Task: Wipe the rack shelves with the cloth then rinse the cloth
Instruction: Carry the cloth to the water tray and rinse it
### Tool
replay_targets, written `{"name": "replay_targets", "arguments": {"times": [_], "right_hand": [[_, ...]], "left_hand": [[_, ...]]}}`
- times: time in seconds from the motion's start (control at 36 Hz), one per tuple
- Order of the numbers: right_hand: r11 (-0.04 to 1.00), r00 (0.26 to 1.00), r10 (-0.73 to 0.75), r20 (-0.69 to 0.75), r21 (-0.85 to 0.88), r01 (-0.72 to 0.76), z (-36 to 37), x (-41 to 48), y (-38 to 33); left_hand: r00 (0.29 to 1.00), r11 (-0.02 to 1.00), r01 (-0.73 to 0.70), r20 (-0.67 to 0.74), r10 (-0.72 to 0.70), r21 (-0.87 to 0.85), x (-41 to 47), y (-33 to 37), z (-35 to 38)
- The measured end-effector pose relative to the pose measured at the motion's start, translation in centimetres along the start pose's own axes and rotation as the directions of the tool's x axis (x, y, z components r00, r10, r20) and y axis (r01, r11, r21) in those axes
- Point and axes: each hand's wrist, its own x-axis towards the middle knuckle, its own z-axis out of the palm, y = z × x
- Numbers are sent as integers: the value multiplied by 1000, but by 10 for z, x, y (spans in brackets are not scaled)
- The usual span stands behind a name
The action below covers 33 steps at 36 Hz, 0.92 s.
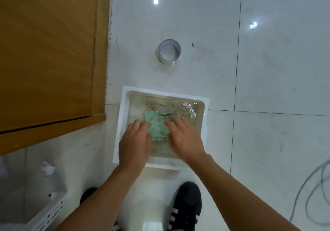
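One green cloth [157,125] underwater in white tray [123,109].

The pale tiled floor [267,70] is glossy and mirrors lamps. The brown wooden door panel [48,52] looks matt and grained. The white plastic rectangular basin [123,105] is smooth, the soaked green cloth [157,129] nubbly, and the round cup [169,52] shiny, metal-looking.

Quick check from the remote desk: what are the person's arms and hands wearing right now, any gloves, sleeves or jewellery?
Nothing is worn on them. The left hand and right hand are bare, with no gloves, and no rings show. Both forearms are uncovered as far as the frame shows: no sleeves, watch or bracelets. Fingernails look short and plain.
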Motion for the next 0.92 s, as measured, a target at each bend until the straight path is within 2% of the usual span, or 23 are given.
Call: {"name": "replay_targets", "arguments": {"times": [0.06, 0.11, 0.19, 0.28, 0.42, 0.53, 0.72, 0.92], "right_hand": [[999, 999, -34, 41, -40, 35, 11, -5, -2], [995, 997, -41, 60, -89, 47, 18, -7, -4], [987, 996, -35, 80, -155, 47, 24, -8, -6], [983, 994, -5, 107, -182, 25, 29, -8, -8], [984, 988, 20, 154, -179, 8, 34, -9, -8], [983, 991, 15, 135, -182, 10, 39, -9, -6], [984, 990, -7, 140, -174, 32, 43, -8, -1], [972, 986, -24, 162, -227, 61, 45, -11, -3]], "left_hand": [[986, 982, -167, 7, 167, 89, 8, -7, 8], [961, 946, -276, 85, 265, 170, 14, -13, 14], [913, 886, -380, 258, 315, 266, 18, -17, 21], [878, 838, -444, 341, 336, 316, 19, -22, 28], [862, 792, -484, 361, 356, 374, 24, -28, 34], [859, 775, -500, 338, 385, 388, 25, -31, 40], [843, 777, -535, 281, 460, 332, 29, -36, 47], [832, 750, -548, 333, 443, 370, 37, -45, 55]]}}
